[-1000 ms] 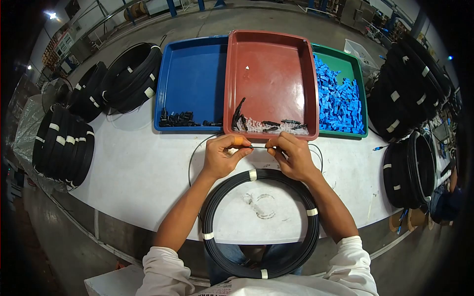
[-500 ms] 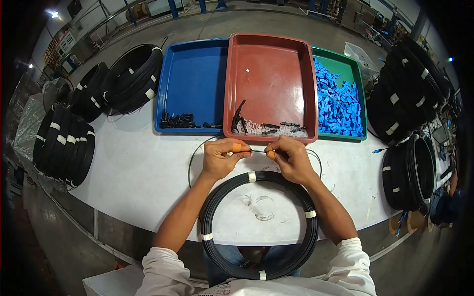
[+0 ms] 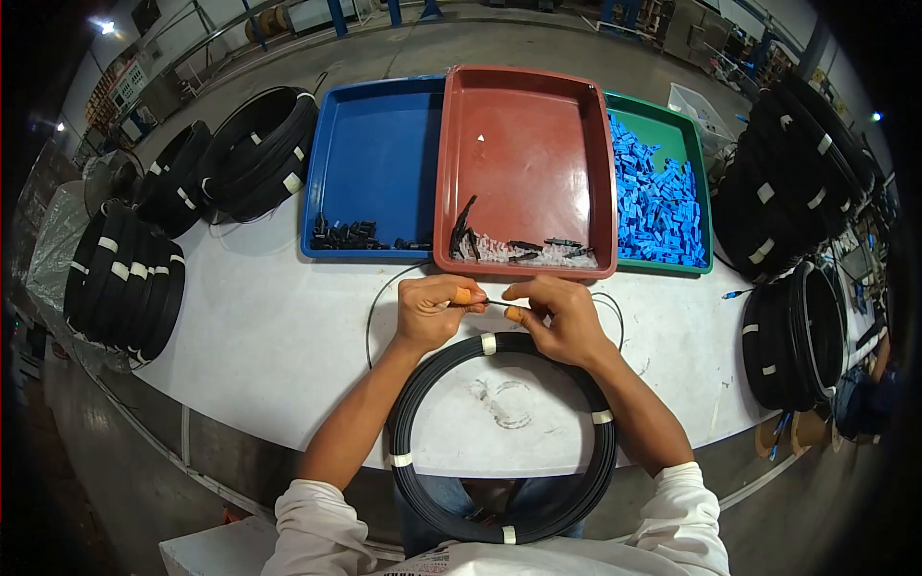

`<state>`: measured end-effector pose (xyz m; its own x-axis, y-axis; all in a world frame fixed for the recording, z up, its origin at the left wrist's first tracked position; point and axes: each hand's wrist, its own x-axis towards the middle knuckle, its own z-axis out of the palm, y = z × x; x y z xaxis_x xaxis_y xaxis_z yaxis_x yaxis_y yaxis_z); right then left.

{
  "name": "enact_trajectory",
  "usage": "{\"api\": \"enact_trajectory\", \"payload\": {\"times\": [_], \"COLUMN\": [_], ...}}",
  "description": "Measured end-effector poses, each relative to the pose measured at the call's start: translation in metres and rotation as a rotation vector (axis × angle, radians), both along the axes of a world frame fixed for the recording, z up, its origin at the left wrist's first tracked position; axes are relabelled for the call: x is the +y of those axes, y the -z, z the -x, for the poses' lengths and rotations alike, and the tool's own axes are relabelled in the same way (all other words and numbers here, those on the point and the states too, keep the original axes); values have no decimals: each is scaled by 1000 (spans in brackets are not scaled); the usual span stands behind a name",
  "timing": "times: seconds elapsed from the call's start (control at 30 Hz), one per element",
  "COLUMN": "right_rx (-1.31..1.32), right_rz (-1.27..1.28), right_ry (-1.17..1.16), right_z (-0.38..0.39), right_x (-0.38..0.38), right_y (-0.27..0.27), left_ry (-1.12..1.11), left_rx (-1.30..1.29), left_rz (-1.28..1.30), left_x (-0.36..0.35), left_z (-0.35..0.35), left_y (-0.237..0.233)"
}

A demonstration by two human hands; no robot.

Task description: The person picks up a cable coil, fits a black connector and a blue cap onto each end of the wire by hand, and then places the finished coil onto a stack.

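Note:
My left hand (image 3: 434, 309), fingers closed, pinches a thin black cable (image 3: 497, 303) near the middle of the table. A small dark piece shows at its fingertips, too small to name. Facing it, my right hand (image 3: 562, 319) keeps the same cable between thumb and forefinger, with those tips slightly parted. Orange wraps cover fingers on both hands. Below them, a coil of black cable (image 3: 408, 403) bound with white tape lies over the table's front edge. Loose loops of cable curve out beyond both hands.
Behind my hands stand a blue tray (image 3: 379, 144) with black parts, a red tray (image 3: 523, 144) with clear and black pieces, and a green tray (image 3: 677, 134) full of blue connectors. Taped cable coils flank the white table (image 3: 259, 336) at left (image 3: 125, 278) and right (image 3: 792, 336).
My right thumb and forefinger have parted a little and shifted slightly left and down along the cable. The left hand stays nearly in place.

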<state>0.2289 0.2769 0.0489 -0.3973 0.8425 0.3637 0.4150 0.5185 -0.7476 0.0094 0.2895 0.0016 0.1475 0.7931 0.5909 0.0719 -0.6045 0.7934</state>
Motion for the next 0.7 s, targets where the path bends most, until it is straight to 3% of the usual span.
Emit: {"api": "enact_trajectory", "payload": {"times": [0.07, 0.2, 0.27, 0.43, 0.5, 0.63, 0.7], "right_rx": [-40, -51, -140, -72, -46, -128, -117], "right_rz": [-182, -179, -309, -292, -211, -198, -177], "right_ry": [-6, -13, -43, -21, -7, -9, -69], "right_z": [0, 1, 3, 5, 3, 2, 2], "right_x": [-1, -2, -3, -1, -2, 2, 5], "right_y": [5, 3, 4, 9, 10, 12, 15], "left_ry": [-23, -32, -25, -91, -119, -146, -115], "left_rx": [10, -31, -17, 62, 124, 77, 233], "left_rz": [26, 72, 93, 50, -89, 14, -43], "left_x": [-2, -5, -7, -9, -7, -12, -16], "left_z": [-4, -7, -9, -12, -11, -12, -12], "left_y": [-1, 1, 2, -6, -7, -9, -14]}}
